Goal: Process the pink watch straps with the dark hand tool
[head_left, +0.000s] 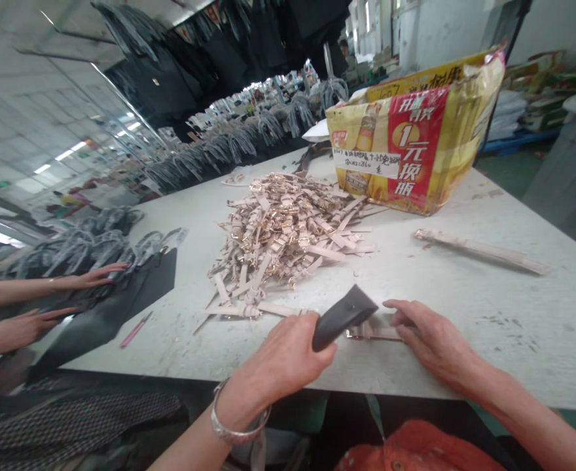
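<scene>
My left hand [288,350] is closed around a dark grey flat sleeve-like piece [349,314], which sticks up at a slant above the table's front edge. Just right of it, a beige buckle strap [374,329] lies on the table, its metal buckle toward my left hand. My right hand [430,340] rests at the strap's other end, fingers apart and slightly curved; the thumb side seems to touch the strap. Beyond my hands rises a heap of beige straps with gold-coloured buckles [281,229].
A yellow and red cardboard box [415,150] stands behind the heap. A bundle of beige straps [482,250] lies at right. A pink-handled tool [135,330] lies at left, near another person's hands [89,278] working on black bag pieces. Bags hang behind.
</scene>
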Demonstrator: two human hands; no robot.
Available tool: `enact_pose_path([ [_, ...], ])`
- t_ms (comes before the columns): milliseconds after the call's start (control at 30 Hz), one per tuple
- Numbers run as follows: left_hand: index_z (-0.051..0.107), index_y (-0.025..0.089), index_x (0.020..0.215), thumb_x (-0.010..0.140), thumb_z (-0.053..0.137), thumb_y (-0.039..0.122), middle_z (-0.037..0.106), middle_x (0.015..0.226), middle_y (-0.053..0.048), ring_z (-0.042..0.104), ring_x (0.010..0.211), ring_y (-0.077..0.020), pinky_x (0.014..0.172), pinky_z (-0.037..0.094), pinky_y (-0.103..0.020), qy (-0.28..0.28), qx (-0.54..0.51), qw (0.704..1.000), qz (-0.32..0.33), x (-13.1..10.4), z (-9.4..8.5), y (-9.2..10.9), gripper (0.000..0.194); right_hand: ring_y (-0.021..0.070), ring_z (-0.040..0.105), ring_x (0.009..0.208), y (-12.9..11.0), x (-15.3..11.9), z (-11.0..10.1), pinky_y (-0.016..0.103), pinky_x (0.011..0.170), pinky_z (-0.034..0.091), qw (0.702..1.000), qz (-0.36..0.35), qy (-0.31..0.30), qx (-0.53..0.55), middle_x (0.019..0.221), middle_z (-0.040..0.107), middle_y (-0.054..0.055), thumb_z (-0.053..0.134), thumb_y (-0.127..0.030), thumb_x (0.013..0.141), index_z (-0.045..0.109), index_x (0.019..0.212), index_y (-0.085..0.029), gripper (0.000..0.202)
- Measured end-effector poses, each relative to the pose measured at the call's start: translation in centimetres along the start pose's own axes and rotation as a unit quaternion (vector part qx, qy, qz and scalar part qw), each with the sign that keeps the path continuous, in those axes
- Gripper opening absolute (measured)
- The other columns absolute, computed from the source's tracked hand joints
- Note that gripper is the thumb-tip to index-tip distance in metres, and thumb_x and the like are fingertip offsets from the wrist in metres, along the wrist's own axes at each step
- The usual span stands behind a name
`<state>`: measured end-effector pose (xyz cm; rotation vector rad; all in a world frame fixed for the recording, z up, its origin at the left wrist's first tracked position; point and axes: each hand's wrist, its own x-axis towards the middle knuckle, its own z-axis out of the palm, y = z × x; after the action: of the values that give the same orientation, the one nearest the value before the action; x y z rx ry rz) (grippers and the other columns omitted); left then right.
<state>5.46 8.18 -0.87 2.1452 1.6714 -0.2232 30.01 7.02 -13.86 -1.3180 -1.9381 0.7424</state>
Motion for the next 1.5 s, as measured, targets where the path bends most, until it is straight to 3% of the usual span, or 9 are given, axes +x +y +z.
enact_pose_path([
  [267, 0.062, 0.021, 0.084, 0.08, 0.051, 0.043, 0.065, 0.078, -0.001, 0.061, 0.072, -0.0176, 0.059, 0.037, -0.024, -0.033, -0.016, 0.998, -0.052, -2.5, 0.2, -2.9, 0.025, 0.0212, 0.058, 0.088, -0.1, 0.1, -0.1, 0.036, 0.079, 0.046, 1.0, -0.007, -0.021, -0.006, 0.093, 0.062, 0.007, 0.041, -0.016, 0.089, 0.056, 0.115, -0.02, 0.03],
  [433, 0.063, 0.02, 0.086, 0.078, 0.052, 0.044, 0.066, 0.081, -0.003, 0.062, 0.075, -0.0194, 0.06, 0.039, -0.025, -0.03, -0.036, 0.998, -0.045, -1.3, 1.6, -2.7, 0.027, 0.0222, 0.057, 0.091, 0.2, 0.1, -0.1, 0.037, 0.081, 0.046, 0.999, -0.014, -0.038, -0.02, 0.096, 0.061, 0.008, 0.042, -0.017, 0.09, 0.058, 0.111, -0.02, 0.026],
  [767, 0.063, 0.02, 0.087, 0.079, 0.053, 0.041, 0.067, 0.079, -0.003, 0.061, 0.071, -0.0189, 0.058, 0.038, -0.024, 0.052, -0.077, 0.995, -0.04, -1.0, 2.5, -2.7, 0.024, 0.0242, 0.055, 0.086, -1.6, 0.7, -0.4, 0.039, 0.074, 0.046, 0.989, -0.049, -0.071, -0.124, 0.087, 0.061, 0.006, 0.05, -0.021, 0.09, 0.063, 0.088, -0.021, 0.013],
  [900, 0.062, 0.02, 0.082, 0.079, 0.053, 0.041, 0.066, 0.076, -0.002, 0.061, 0.07, -0.0187, 0.059, 0.039, -0.024, 0.079, -0.096, 0.989, -0.086, -3.5, 2.3, -4.2, 0.023, 0.0232, 0.059, 0.089, 1.1, 2.3, -2.9, 0.038, 0.077, 0.049, 0.988, -0.078, -0.003, -0.134, 0.092, 0.065, 0.007, 0.049, -0.031, 0.093, 0.065, 0.096, -0.022, 0.019],
  [1100, 0.061, 0.02, 0.08, 0.08, 0.052, 0.038, 0.065, 0.072, 0.001, 0.061, 0.068, -0.017, 0.062, 0.04, -0.024, 0.109, -0.134, 0.973, -0.152, -7.4, 2.3, -6.8, 0.02, 0.027, 0.064, 0.086, 7.9, 6.0, -10.2, 0.042, 0.076, 0.05, 0.957, -0.055, 0.148, -0.243, 0.096, 0.069, 0.013, 0.049, -0.055, 0.089, 0.07, 0.09, -0.022, 0.039],
  [1167, 0.061, 0.02, 0.08, 0.081, 0.051, 0.038, 0.064, 0.069, 0.001, 0.062, 0.067, -0.0176, 0.06, 0.041, -0.024, 0.126, -0.145, 0.966, -0.172, -8.2, 2.5, -7.5, 0.021, 0.0315, 0.063, 0.09, 8.7, 7.3, -10.5, 0.047, 0.076, 0.049, 0.939, -0.064, 0.163, -0.295, 0.1, 0.068, 0.016, 0.05, -0.056, 0.088, 0.07, 0.092, -0.021, 0.04],
  [1267, 0.063, 0.019, 0.084, 0.081, 0.051, 0.039, 0.065, 0.068, 0.0, 0.065, 0.072, -0.0197, 0.061, 0.043, -0.024, 0.151, -0.166, 0.955, -0.193, -9.0, 2.8, -8.3, 0.023, 0.0332, 0.058, 0.106, 6.5, 9.0, -7.1, 0.052, 0.086, 0.047, 0.941, -0.142, 0.113, -0.286, 0.113, 0.065, 0.014, 0.051, -0.039, 0.089, 0.067, 0.108, -0.023, 0.029],
  [1367, 0.063, 0.019, 0.085, 0.08, 0.051, 0.039, 0.066, 0.069, -0.001, 0.066, 0.073, -0.0206, 0.061, 0.044, -0.024, 0.159, -0.185, 0.949, -0.2, -9.4, 3.1, -8.5, 0.024, 0.0245, 0.054, 0.116, 0.8, 10.2, -0.6, 0.043, 0.095, 0.046, 0.949, -0.23, -0.045, -0.213, 0.129, 0.057, 0.011, 0.038, -0.01, 0.089, 0.058, 0.124, -0.023, 0.042],
  [1500, 0.063, 0.019, 0.082, 0.08, 0.052, 0.039, 0.067, 0.071, -0.001, 0.067, 0.07, -0.0201, 0.06, 0.044, -0.023, 0.151, -0.2, 0.947, -0.203, -9.6, 3.6, -8.2, 0.023, 0.0267, 0.049, 0.121, -6.4, 12.1, 6.1, 0.042, 0.095, 0.043, 0.898, -0.324, -0.219, -0.204, 0.141, 0.048, 0.011, 0.041, 0.003, 0.08, 0.055, 0.13, -0.024, 0.058],
])
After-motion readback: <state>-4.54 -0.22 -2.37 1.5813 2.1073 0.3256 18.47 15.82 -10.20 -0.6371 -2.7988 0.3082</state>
